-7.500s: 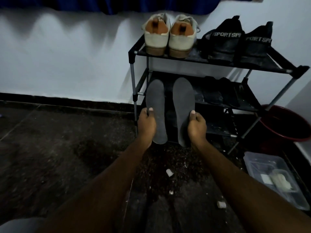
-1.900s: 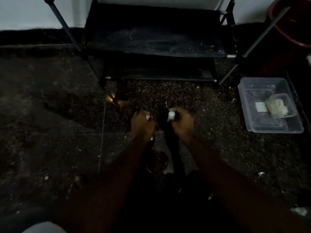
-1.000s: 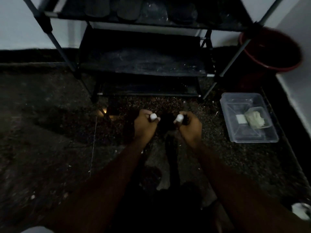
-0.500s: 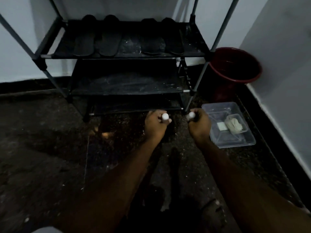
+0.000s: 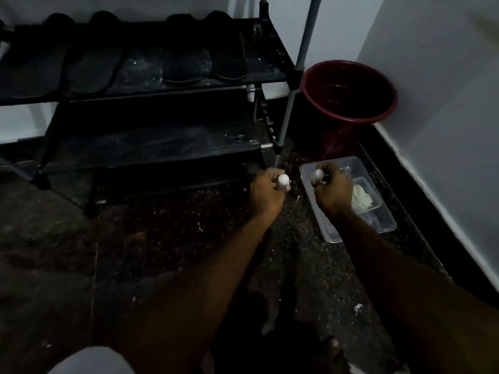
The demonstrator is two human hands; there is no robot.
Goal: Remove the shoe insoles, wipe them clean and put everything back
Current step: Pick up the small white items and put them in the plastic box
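dim light, head view looking down at a dark speckled floor (image 5: 162, 238).

left hand (image 5: 266, 194): hovering low over the floor just in front of the bottom of the black shoe rack (image 5: 151, 147), fingers curling in tight, thumb pressing on top, pale nail showing.

right hand (image 5: 333, 193): posing the same way, fingers curling, thumb on top, hanging over the near-left part of a clear plastic tub (image 5: 383, 225).

insoles (image 5: 326, 180): both hands are probably pinching one each. only a dark sliver is showing under the right thumb, and the rest is blending into the floor, so i cannot tell how they are hanging.

a pale folded cloth (image 5: 361, 199) is lying in a smaller tray inside the tub, just beside the right hand.

dark flat sandals (image 5: 89, 63) are lying in a row on the higher shelf of the rack; the shelf below them is showing only dust streaks.

a dark red bucket (image 5: 348, 76) is standing in the corner beside the rack's right leg, behind the tub, close to the white wall (image 5: 437, 103).
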